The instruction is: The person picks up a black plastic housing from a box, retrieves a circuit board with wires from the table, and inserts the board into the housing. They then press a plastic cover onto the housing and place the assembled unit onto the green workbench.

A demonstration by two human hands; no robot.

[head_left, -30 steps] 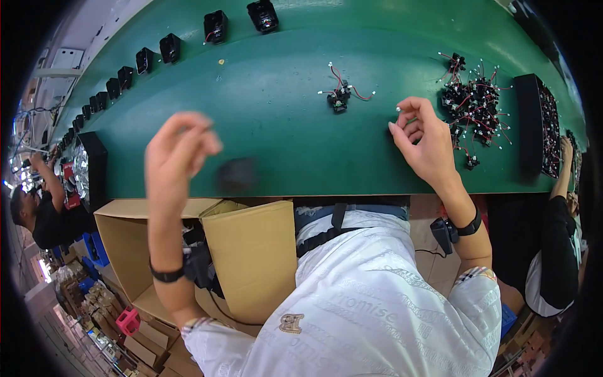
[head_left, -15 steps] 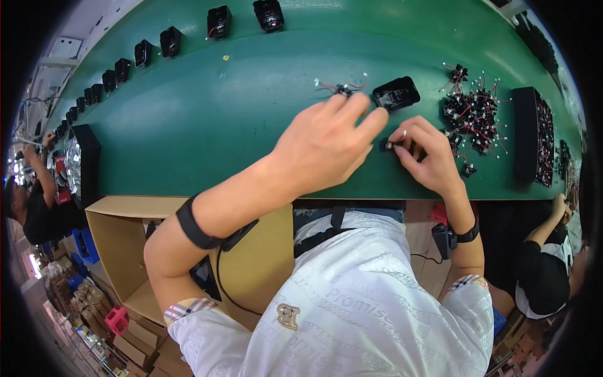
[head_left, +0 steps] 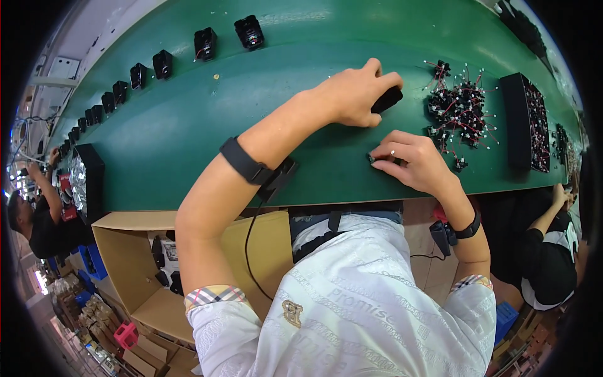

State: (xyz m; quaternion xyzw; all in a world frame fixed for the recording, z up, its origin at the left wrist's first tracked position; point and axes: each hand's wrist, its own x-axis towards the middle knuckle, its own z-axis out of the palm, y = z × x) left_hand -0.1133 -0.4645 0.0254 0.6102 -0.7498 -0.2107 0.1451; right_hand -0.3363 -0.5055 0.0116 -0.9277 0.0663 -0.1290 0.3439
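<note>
My left hand (head_left: 359,94) is closed on a black plastic housing (head_left: 388,99), its fingers over the top and side. Nearer to me, my right hand (head_left: 414,158) pinches a small black part (head_left: 371,159) between thumb and forefinger, and a white connector shows at its fingers. The two hands are apart, both over the green table (head_left: 188,138). Just beyond the right hand lies a loose pile of small black parts (head_left: 463,103) with red and black wires and white plugs.
A black bin (head_left: 518,122) of similar parts stands at the right. Black housings (head_left: 205,44) form a curved row along the far left. A foil-lined black box (head_left: 93,179) stands at the left edge, above an open cardboard box (head_left: 125,251). Co-workers (head_left: 39,213) sit at both sides.
My left hand has moved away from me and closed on the black housing, which now sits turned in its grip. My right hand shifted slightly left, still pinching the small part.
</note>
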